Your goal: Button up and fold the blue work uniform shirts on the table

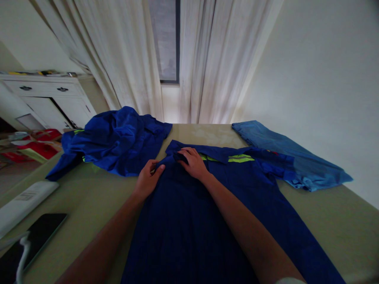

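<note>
The dark blue work jacket [183, 221] lies flat on the bench [325, 221] right in front of me. Its long axis runs straight away from my body toward the curtains [124, 59], with the collar at the far end. Both my arms reach along that axis, and the collar sits directly under my fingertips.

My left grip [147, 180] is closed on the jacket, thumb and fingers pinching a fold of cloth at the collar's left edge. My right grip [193, 161] rests palm down on the collar just beside it, fingers curled over the edge. I cannot tell whether those fingers pinch any cloth or only press on it. The two hands are close together, neither clearly nearer the collar than the other.

A yellow-green reflective stripe [240, 158] runs across the jacket's right shoulder, just past my right hand. Beyond my left hand a second blue jacket [118, 142] lies crumpled in a heap, touching the flat one near the collar. At the bench's far right lies a lighter blue garment [293, 157], with the dark jacket's sleeve over its edge.

Near my left elbow sits a dark phone [35, 236] with a white cable [22, 256], beside a long white object [23, 203] that I cannot identify. Off the bench to the left stands a white cabinet [50, 98], its drawers shut, so their contents are hidden
</note>
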Tool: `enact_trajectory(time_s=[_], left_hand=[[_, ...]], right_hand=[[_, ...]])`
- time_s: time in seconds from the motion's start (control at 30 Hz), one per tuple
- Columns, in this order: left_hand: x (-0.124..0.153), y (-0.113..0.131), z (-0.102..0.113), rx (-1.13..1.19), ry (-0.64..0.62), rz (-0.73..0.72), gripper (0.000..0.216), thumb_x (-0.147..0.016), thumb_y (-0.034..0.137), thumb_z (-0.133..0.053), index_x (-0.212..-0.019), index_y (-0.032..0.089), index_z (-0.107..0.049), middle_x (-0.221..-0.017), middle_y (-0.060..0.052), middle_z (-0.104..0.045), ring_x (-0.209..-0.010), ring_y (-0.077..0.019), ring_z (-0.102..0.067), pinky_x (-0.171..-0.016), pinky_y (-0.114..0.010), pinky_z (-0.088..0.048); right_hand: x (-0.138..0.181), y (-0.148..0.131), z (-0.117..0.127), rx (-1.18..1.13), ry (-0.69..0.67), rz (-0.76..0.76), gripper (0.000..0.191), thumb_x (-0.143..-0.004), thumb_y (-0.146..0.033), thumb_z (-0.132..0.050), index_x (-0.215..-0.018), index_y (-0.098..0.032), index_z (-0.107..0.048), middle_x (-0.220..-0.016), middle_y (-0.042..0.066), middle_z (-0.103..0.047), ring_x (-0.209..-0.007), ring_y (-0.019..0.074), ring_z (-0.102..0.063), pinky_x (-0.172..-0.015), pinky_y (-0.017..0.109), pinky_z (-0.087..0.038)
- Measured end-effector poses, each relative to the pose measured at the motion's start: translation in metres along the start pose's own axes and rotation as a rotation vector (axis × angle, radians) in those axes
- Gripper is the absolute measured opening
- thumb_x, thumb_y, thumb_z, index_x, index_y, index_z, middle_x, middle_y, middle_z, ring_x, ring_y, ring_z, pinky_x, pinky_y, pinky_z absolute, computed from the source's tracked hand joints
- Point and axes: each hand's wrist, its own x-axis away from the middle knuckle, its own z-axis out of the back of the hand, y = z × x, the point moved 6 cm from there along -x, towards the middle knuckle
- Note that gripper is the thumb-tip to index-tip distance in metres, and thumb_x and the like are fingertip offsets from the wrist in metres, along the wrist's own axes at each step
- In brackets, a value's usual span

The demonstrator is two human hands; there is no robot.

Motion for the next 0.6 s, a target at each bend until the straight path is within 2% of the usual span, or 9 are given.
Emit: enact_trajectory(time_s=[0.07, 0.13, 0.3, 0.4, 0.53, 0.6], left_hand=[[-0.001, -0.006, -0.003, 0.037, -0.143, 0.033, 0.055, -0.077, 0.053, -0.075, -0.118, 0.019, -0.063, -0.106, -0.008, -0.073, -0.088, -0.0232, -0.073, -0.074, -0.033, -0.058], [-0.002, -0.011, -0.002, -0.02, -0.181, 0.044, 0.055, -0.073, 0.048, -0.078, -0.118, 0.018, -0.067, -0.105, -0.009, -0.074, -0.088, -0.0245, -0.073, -0.077, -0.035, -0.059], [-0.004, -0.012, 0.006, -0.198, -0.029, 0.059, 0.037, -0.09, 0.042, -0.057, -0.114, 0.019, -0.073, -0.103, -0.01, -0.076, -0.095, -0.0274, -0.073, -0.086, -0.04, -0.057], [-0.003, -0.01, 0.007, -0.316, 0.028, 0.041, 0.038, -0.094, 0.03, -0.048, -0.122, 0.02, -0.071, -0.113, -0.011, -0.076, -0.106, -0.0296, -0.071, -0.096, -0.044, -0.054], [0.001, -0.005, 0.008, -0.405, 0.067, -0.083, 0.05, -0.089, 0.015, -0.047, -0.137, 0.019, -0.06, -0.121, -0.012, -0.073, -0.109, -0.0277, -0.07, -0.099, -0.044, -0.054], [0.005, 0.003, 0.01, -0.459, 0.107, -0.2, 0.051, -0.088, 0.015, -0.051, -0.139, 0.019, -0.057, -0.124, -0.012, -0.069, -0.11, -0.0275, -0.068, -0.098, -0.044, -0.055]], right_hand=[[0.004, 0.02, -0.005, -0.026, 0.068, -0.103, 0.018, -0.098, -0.021, -0.058, -0.112, -0.022, -0.069, -0.117, 0.012, -0.066, -0.111, 0.0266, -0.06, -0.101, 0.043, -0.049], [0.006, 0.033, -0.006, -0.068, 0.133, -0.171, 0.017, -0.099, -0.019, -0.052, -0.104, -0.022, -0.068, -0.107, 0.009, -0.066, -0.103, 0.0249, -0.062, -0.097, 0.041, -0.051], [0.006, 0.038, 0.006, -0.175, 0.289, -0.23, 0.017, -0.101, -0.023, -0.048, -0.102, -0.022, -0.064, -0.1, 0.008, -0.067, -0.096, 0.0241, -0.064, -0.092, 0.039, -0.051], [0.009, 0.039, 0.01, -0.266, 0.324, -0.264, 0.012, -0.097, -0.031, -0.06, -0.102, -0.022, -0.065, -0.099, 0.007, -0.07, -0.095, 0.0235, -0.066, -0.093, 0.039, -0.053], [0.01, 0.036, 0.005, -0.378, 0.215, -0.181, 0.051, -0.081, -0.035, -0.081, -0.126, -0.023, -0.062, -0.123, 0.01, -0.068, -0.113, 0.0258, -0.065, -0.104, 0.042, -0.05], [0.01, 0.033, 0.002, -0.343, 0.163, -0.137, 0.053, -0.081, -0.026, -0.077, -0.132, -0.023, -0.061, -0.131, 0.011, -0.065, -0.121, 0.0268, -0.062, -0.11, 0.044, -0.046]])
